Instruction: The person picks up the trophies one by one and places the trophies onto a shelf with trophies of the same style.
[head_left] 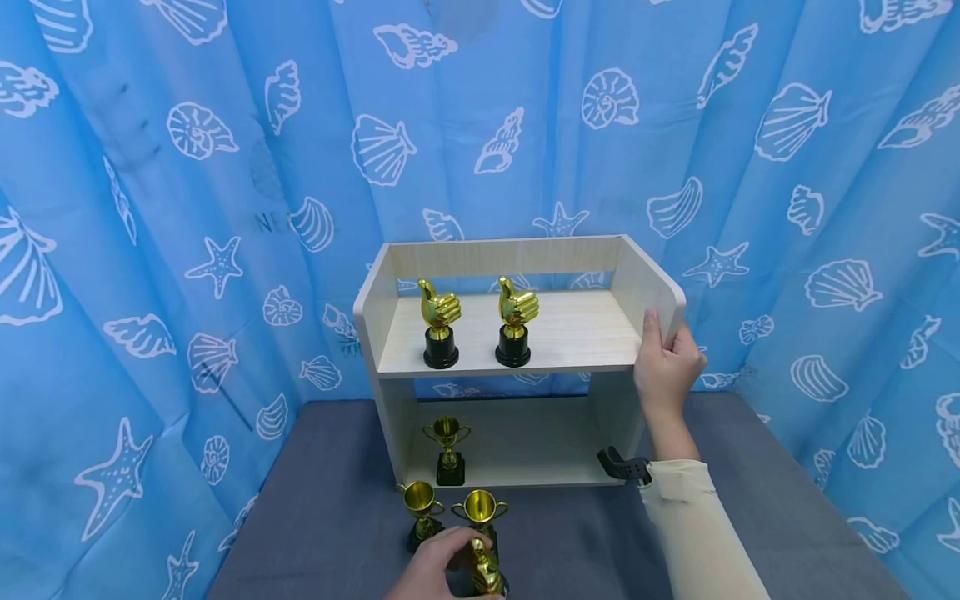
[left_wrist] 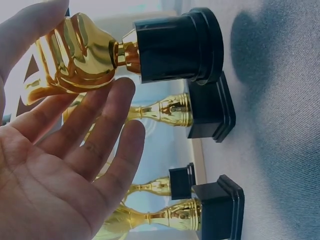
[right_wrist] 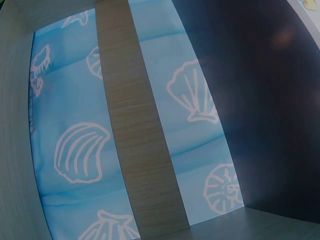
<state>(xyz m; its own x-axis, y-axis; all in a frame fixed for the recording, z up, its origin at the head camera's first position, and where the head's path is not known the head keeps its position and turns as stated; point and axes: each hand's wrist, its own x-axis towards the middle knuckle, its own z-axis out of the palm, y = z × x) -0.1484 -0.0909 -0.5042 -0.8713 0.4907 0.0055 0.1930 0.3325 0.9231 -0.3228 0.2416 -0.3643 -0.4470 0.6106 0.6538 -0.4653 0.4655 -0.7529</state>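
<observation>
At the bottom of the head view, my left hand (head_left: 435, 571) pinches a gold thumbs-up trophy (head_left: 486, 573) by its gold top. In the left wrist view its round black base (left_wrist: 175, 47) hangs over the tabletop, a shadow beside it. Just beyond that hand stand two gold cup trophies, one on the left (head_left: 420, 502) and one on the right (head_left: 481, 506). My right hand (head_left: 667, 367) grips the front edge of the right side panel of a pale two-tier shelf (head_left: 570, 325); the right wrist view shows the shelf's inside, not the hand.
Two thumbs-up trophies, a left one (head_left: 440, 325) and a right one (head_left: 514, 325), stand on the upper tier. A cup trophy (head_left: 449, 454) occupies the lower tier's left side. The grey table (head_left: 315, 500) meets a blue shell-print curtain (head_left: 480, 108) behind the shelf.
</observation>
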